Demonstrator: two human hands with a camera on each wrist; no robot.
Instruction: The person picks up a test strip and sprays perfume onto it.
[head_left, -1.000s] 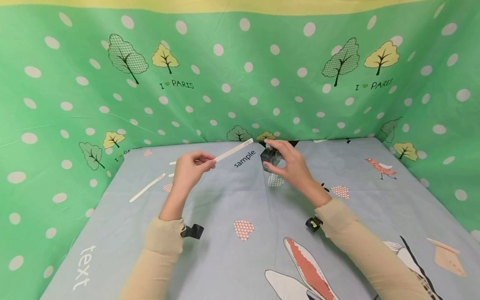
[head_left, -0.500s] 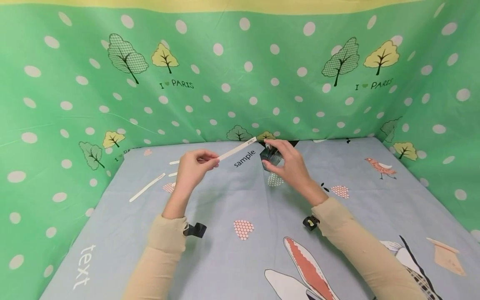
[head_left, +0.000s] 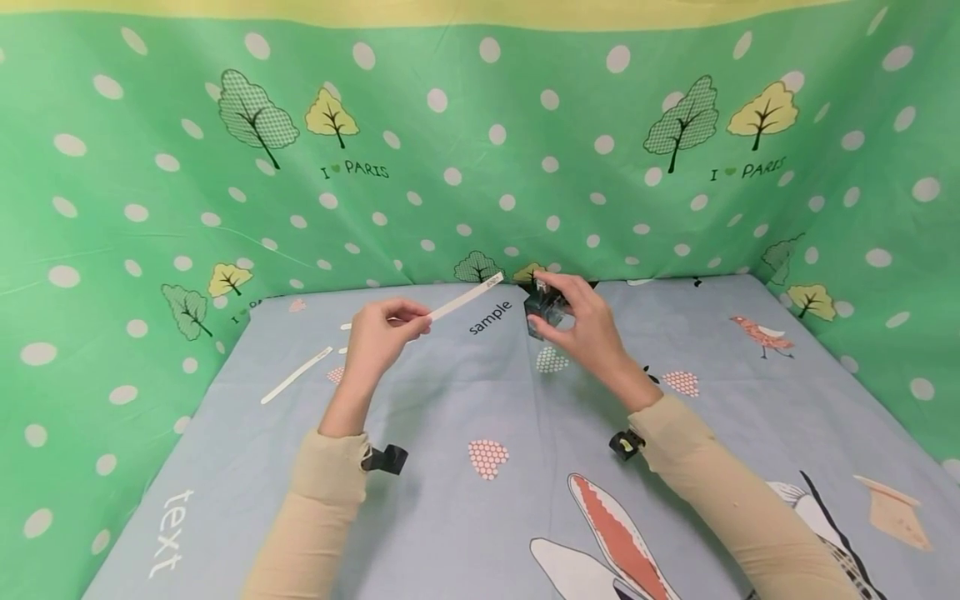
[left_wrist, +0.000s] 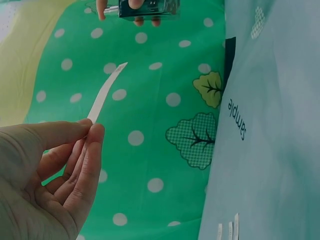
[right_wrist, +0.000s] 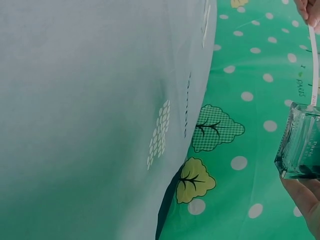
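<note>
My left hand point(head_left: 381, 337) pinches one end of a white paper perfume test strip point(head_left: 467, 298) between thumb and fingers. The strip slants up to the right, bending slightly in the left wrist view. Opposite it, my right hand point(head_left: 588, 327) grips a dark glass perfume bottle point(right_wrist: 301, 145) by its sides, raised above the table. The index fingertip lies at the top of the spray nozzle point(left_wrist: 112, 9). A gap separates the strip's printed free end from the bottle in the head view. Part of the bottle is hidden behind the right fingers.
A loose strip point(head_left: 296, 375) lies on the grey-blue printed tablecloth point(head_left: 435, 517) at the left. More strips point(left_wrist: 230, 230) lie beyond the left hand, partly hidden by it in the head view. A green dotted curtain point(head_left: 420, 217) encloses the table's back and sides.
The left hand and its strip shifted slightly right, then back left. The right hand with the bottle has moved a little to the right and turned slightly.
</note>
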